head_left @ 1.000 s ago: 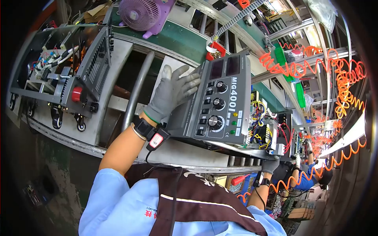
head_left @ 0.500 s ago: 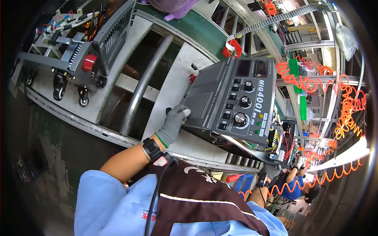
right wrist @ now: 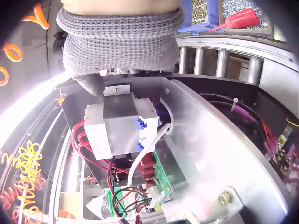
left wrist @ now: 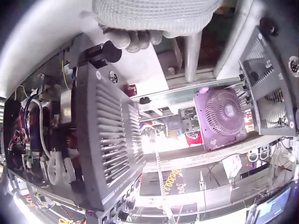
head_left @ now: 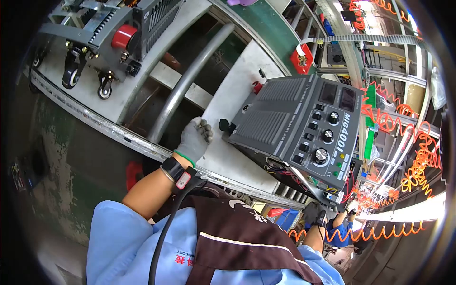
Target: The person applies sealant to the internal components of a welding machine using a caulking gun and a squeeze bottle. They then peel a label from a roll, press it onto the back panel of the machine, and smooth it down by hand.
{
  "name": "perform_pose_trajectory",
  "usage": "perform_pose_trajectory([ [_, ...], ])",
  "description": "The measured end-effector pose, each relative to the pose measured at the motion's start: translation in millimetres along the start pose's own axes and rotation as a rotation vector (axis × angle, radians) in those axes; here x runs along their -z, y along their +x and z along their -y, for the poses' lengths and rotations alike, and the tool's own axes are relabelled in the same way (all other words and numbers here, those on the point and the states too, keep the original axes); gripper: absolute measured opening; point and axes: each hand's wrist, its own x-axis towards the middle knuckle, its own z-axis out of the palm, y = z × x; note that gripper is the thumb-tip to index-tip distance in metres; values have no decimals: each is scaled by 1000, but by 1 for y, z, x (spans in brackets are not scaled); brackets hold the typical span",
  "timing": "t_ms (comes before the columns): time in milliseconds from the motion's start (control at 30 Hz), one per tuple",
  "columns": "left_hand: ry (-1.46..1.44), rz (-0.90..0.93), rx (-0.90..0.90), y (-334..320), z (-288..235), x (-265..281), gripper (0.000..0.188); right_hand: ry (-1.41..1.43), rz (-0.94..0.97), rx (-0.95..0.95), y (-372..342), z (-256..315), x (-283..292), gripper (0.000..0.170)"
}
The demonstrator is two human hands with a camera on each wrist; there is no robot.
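Note:
A dark grey welding machine [head_left: 289, 118] marked MIG400I stands on a pale plate, its ribbed front and knob panel facing my left side. My left hand [head_left: 194, 139], in a grey glove, hovers beside its front lower corner, fingers loosely curled and holding nothing. Close by the fingers is a black round connector [head_left: 226, 125] on the machine's front, also seen in the left wrist view. At the machine's far end, my gloved right hand [right wrist: 121, 46] grips the black panel's edge, thumb inside next to a white breaker block [right wrist: 121, 123]. Its other fingers are mostly hidden behind the panel.
Another machine with casters [head_left: 104, 85] stands at left, past a metal roller [head_left: 190, 85]. A red parts bin [head_left: 302, 59] sits beyond the welder. Orange coiled hoses [head_left: 422, 156] hang at right. A purple fan [left wrist: 224, 116] stands across the line.
My left hand has come off the ribbed front, down past its lower corner, and is now apart from it. The welding machine has turned and more pale plate shows. My view has shifted too.

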Motion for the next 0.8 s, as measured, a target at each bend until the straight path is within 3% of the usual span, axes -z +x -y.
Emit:
perform_pose_trajectory([
  [333,119,55,-74,-14,-1,-10,21,-72,-34,24,2,-7,20,40],
  [433,226,219,-98,-16,-3,-18,20,-107,-26,41,12,-13,28,39],
  [467,258,338,-106,-18,-1,-23,20,-184,-4,73,24,-15,39,39],
  [500,430,229,-238,-26,4,-34,19,-439,25,166,41,-20,57,39],
  [567,793,376,-519,-56,16,-68,24,-1044,6,334,94,-38,102,38],
  [600,943,434,-614,-75,20,-89,24,-830,-54,370,33,-26,25,21],
  [633,1147,526,-753,-84,25,-104,26,-960,18,367,36,-24,24,19],
  [667,1305,642,-928,-86,32,-116,34,-629,13,278,51,-42,46,18],
  [700,1360,729,-1009,-97,40,-134,42,-236,-126,99,58,-43,49,20],
  [767,1438,900,-1243,-108,61,-162,61,200,-294,-74,48,-43,22,26],
  [800,1455,991,-1389,-110,72,-173,71,227,-352,-85,35,-35,1,28],
])
